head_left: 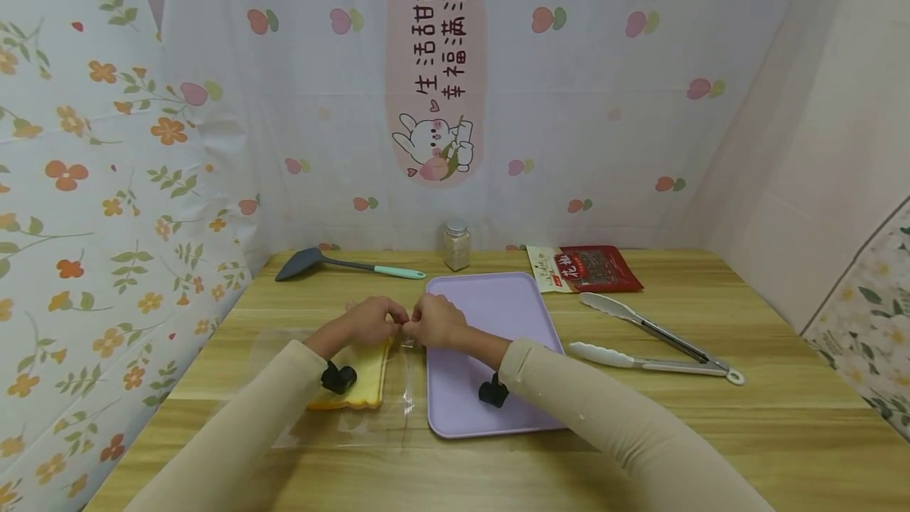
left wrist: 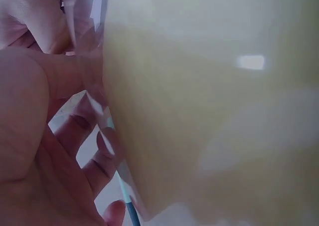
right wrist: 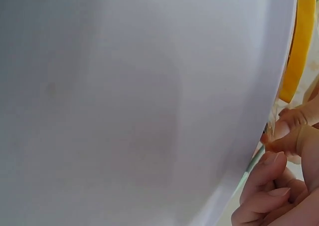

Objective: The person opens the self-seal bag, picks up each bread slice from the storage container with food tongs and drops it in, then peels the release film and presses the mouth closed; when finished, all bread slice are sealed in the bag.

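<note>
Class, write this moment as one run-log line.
Left hand and right hand: pinch clear plastic bag | Bag contents: yellow scalloped-edged item | Lilac tray: right of bag

Wood-grain table (head_left: 455, 480), spatula (head_left: 348, 263), lidded jar (head_left: 457, 247), red packet (head_left: 593, 269), lilac tray (head_left: 494, 306), tongs (head_left: 668, 366), clear plastic (head_left: 341, 429) with yellow slab (head_left: 364, 382)

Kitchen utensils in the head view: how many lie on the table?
2: a grey-bladed spatula with a mint-green handle, beyond the left hand, and metal tongs with white tips, right of the lilac tray. Others could be hidden beneath the arms.
</note>
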Tool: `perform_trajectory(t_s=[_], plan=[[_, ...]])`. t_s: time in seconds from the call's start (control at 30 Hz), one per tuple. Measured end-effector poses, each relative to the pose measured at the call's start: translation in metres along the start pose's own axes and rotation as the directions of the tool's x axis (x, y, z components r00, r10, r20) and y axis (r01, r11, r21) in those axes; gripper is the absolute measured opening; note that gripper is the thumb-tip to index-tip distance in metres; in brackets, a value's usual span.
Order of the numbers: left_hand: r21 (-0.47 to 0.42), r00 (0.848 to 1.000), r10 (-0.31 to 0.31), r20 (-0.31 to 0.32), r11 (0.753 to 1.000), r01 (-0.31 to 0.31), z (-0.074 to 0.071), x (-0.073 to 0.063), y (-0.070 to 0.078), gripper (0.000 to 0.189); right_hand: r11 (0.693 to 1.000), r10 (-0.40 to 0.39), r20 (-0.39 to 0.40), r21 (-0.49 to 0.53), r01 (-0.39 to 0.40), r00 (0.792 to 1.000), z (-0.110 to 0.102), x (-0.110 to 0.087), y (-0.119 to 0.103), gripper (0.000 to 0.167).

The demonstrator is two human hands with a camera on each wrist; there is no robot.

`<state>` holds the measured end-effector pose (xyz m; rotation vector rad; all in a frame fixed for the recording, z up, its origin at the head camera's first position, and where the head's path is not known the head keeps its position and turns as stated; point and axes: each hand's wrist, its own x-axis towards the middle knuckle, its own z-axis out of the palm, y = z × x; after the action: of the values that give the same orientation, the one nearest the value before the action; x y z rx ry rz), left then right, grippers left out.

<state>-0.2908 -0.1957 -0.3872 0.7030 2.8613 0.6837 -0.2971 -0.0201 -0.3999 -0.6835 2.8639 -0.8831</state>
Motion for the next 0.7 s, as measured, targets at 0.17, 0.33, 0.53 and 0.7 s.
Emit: perform_trajectory(t_s=[0.17, 0.33, 0.53, 0.7], plan=[[-0.005, 1.0, 0.019, 0.011, 1.0, -0.019, -0.0008, -0.0008, 0.0001, 0.019, 0.999, 0.007, 0.01, 0.04, -0.008, 1.0, -0.0004, -0.0009, 0.0012, 0.041], [0.006, 1.0, 0.031, 0.006, 1.0, -0.031, 0.0005, 0.0006, 0.0002, 0.021, 0.998, 0.009, -0.006, 0.055, -0.008, 1.0, 0.0004, -0.0027, 0.0027, 0.04], [0.063, 1.0, -0.014, -0.013, 0.998, 0.015, 0.0026, 0.0024, 0.0023, 0.025, 0.998, 0.025, -0.061, 0.052, -0.022, 0.998, 0.0017, -0.0032, 0.0025, 0.04], [0.082, 0.999, -0.03, -0.038, 0.996, 0.033, 0.0034, 0.0021, 0.0037, 0.021, 0.996, 0.08, -0.088, 0.044, -0.076, 0.993, 0.0016, -0.0032, 0.0016, 0.041]])
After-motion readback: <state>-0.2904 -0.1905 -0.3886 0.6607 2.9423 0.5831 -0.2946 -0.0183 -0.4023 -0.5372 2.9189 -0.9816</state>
